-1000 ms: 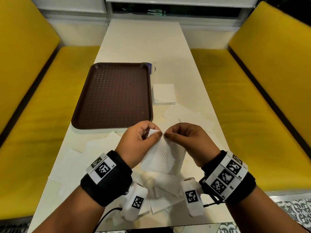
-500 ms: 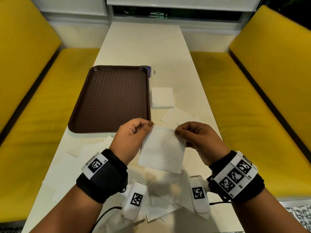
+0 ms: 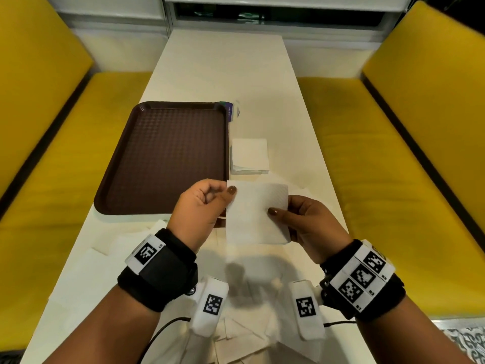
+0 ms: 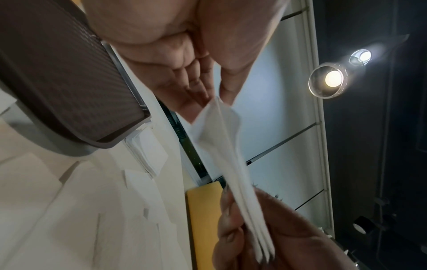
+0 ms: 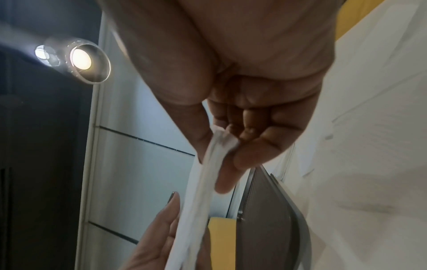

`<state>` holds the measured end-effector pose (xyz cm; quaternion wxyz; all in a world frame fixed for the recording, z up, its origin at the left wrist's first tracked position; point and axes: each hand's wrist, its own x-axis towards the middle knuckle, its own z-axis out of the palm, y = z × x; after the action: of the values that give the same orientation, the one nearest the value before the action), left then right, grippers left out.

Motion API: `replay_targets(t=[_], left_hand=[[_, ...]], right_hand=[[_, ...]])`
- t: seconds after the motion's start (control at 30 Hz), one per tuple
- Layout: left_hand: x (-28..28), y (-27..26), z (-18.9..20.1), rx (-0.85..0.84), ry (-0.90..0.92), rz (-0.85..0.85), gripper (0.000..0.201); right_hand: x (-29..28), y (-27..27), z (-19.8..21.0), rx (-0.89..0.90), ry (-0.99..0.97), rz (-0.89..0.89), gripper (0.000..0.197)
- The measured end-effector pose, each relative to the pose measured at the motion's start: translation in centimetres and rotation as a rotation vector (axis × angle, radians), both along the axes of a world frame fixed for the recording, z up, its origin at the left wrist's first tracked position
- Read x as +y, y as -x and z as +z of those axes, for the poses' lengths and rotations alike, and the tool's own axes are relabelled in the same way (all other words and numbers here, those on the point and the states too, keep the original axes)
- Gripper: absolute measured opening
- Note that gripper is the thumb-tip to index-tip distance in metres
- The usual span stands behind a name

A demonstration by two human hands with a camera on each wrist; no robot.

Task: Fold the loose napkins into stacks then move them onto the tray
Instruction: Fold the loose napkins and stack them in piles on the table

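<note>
Both hands, the left hand (image 3: 202, 206) and right hand (image 3: 307, 219), are pinching a folded napkin (image 3: 256, 214) just in front of the tray (image 3: 162, 158). The tray is holding nothing yet; one stack (image 3: 249, 156) is sitting beside its right edge, and loose napkins (image 3: 86, 271) are lying nearer on the counter (image 3: 225, 67), so most folding appears left.

A tray (image 3: 162, 156) lies on the left half of the table (image 3: 225, 67), midway along it. A stack of napkins (image 3: 249, 155) sits just beside the tray's right edge. Loose napkins (image 3: 86, 271) lie spread along the table's near edge, before the tray.
</note>
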<state>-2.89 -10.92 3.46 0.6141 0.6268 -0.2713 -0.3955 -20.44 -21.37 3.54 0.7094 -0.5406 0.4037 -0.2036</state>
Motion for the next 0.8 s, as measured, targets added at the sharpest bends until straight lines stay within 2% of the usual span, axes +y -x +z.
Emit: replay_targets(t=[0.1, 0.17, 0.4, 0.67, 0.8], left_hand=[[-0.7, -0.1, -0.9, 0.044, -0.075, -0.098, 0.028], [-1.2, -0.2, -1.4, 0.018, -0.112, -0.098, 0.03], [-3.8, -1.4, -2.0, -0.022, -0.08, 0.025, 0.012], [-6.7, -4.2, -2.4, -0.084, -0.115, 0.053, 0.011], [-8.3, -5.1, -2.8, -0.072, -0.14, 0.072, 0.011]], right_hand=[[-1.4, -0.3, -0.2, -0.024, -0.006, -0.054, 0.019], [-2.3, -0.4, -0.6, -0.037, -0.018, -0.071, 0.016], [-4.3, -1.2, -1.9, 0.03, -0.061, 0.052, 0.012], [-8.0, -4.1, -2.9, 0.038, 0.0, -0.045, 0.012], [-10.4, -5.8, -3.0, 0.037, 0.003, -0.084, 0.004]])
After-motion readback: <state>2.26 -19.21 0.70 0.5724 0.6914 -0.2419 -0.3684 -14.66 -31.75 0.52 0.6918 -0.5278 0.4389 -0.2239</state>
